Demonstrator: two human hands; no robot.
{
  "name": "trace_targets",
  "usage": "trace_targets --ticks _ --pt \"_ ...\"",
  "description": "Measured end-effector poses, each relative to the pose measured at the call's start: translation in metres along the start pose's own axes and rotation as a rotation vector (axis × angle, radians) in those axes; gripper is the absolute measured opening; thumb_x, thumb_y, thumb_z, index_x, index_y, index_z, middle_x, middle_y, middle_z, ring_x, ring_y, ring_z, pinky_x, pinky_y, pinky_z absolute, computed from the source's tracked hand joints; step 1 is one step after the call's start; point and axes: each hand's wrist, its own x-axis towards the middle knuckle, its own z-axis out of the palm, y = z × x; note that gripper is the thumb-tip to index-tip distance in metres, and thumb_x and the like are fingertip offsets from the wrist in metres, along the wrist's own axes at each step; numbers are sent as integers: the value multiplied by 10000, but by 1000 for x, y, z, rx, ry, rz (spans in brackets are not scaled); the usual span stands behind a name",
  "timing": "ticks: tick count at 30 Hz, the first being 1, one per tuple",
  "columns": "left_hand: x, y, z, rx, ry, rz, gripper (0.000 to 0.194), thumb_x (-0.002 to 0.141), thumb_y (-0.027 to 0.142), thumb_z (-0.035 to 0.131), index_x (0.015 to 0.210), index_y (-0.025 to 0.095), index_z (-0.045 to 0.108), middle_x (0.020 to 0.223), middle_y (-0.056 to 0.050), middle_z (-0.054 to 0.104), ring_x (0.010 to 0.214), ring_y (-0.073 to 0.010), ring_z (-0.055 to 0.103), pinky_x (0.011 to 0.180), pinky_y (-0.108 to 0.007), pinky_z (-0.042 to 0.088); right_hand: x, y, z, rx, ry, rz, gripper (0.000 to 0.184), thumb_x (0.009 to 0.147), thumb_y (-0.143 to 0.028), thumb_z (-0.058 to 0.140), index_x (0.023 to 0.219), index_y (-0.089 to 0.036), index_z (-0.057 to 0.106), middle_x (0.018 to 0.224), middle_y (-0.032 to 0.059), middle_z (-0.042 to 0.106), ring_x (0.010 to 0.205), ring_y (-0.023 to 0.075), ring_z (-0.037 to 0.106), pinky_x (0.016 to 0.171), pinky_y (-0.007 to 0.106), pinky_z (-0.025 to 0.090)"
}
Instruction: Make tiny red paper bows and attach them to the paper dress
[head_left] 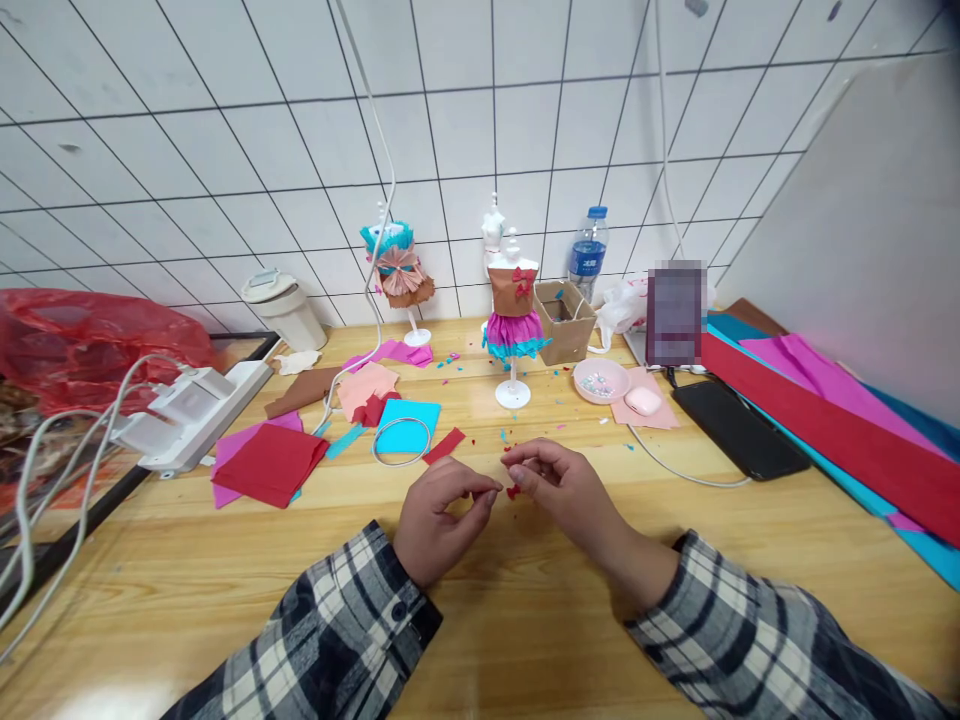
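Note:
Above the middle of the wooden table [480, 620], my left hand [446, 515] is closed in a pinch, thumb against forefinger. My right hand [562, 490] faces it, its fingertips also pinched together. What either pinch holds is too small to make out. A small scrap of red paper [513, 492] shows just under the right fingertips; whether it is held or lying on the table I cannot tell. Beyond the hands stands a mini mannequin [513, 300] in a brown paper top with a red bow and a ruffled magenta and blue skirt.
Left of the hands lie red paper squares [270, 465], a blue paper square [411, 425] and a metal ring [402, 441]. A pink bowl of beads [601, 381], a cardboard box [566, 325] and a black phone [739, 428] are at right. A power strip [202, 415] sits left.

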Motion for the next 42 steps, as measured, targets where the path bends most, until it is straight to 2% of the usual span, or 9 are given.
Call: trace_targets --ticks 2,5,10,17,20,24,32,37,42 --pt "0 1 -1 -11 -17 26 113 841 175 567 781 194 661 703 -14 690 660 -138 600 640 -277 474 1 1 0 8 -57 32 223 772 -375 661 915 -209 704 807 22 675 655 135 568 593 262 434" --pt "-1 2 -1 -9 -20 31 108 840 167 563 789 194 654 696 -7 675 655 -135 594 636 -273 469 2 1 -2 0 -110 64 210 753 -398 677 826 -203 708 775 28 689 704 159 599 638 280 451" --pt "0 3 0 -19 -51 41 103 834 148 563 798 188 651 696 -4 664 656 -132 580 626 -267 457 3 -1 -4 -26 -175 70 202 758 -397 669 782 -197 648 736 4 638 672 141 557 611 263 431" --pt "2 1 1 33 -25 -23 92 820 162 593 753 185 650 690 -10 685 651 -141 600 627 -272 457 -2 -3 0 -179 -67 -87 94 813 -265 565 745 -207 533 685 -27 496 601 113 453 540 237 367" --pt "2 1 0 10 -23 -23 85 824 147 585 777 184 646 737 -17 700 687 -145 613 658 -275 465 0 -2 -2 -101 -46 -47 119 839 -315 545 807 -208 587 762 -3 567 655 127 516 593 253 415" --pt "1 1 0 -35 -54 8 92 842 136 558 811 182 631 768 -19 685 725 -143 609 691 -272 462 3 -1 -5 -78 -104 10 198 815 -358 597 927 -219 681 859 29 659 737 160 578 660 292 447" --pt "-1 -5 5 -13 -132 -5 90 852 157 550 833 185 633 736 -6 645 693 -135 569 667 -266 434 5 -2 -11 -197 -201 35 123 786 -300 637 812 -180 629 748 2 620 640 123 509 592 254 392" --pt "-1 -6 5 -17 -158 -17 84 839 144 559 820 185 630 730 -3 645 690 -132 574 674 -266 432 3 2 -11 -403 -284 -134 69 879 -211 488 817 -192 512 777 -3 533 700 129 470 617 252 372" --pt "-1 -4 5 33 -123 -22 77 843 157 573 812 190 636 744 -2 658 706 -134 583 676 -268 427 0 4 -8 -501 -243 -287 110 926 -182 410 821 -197 442 815 11 493 751 145 461 679 277 384"
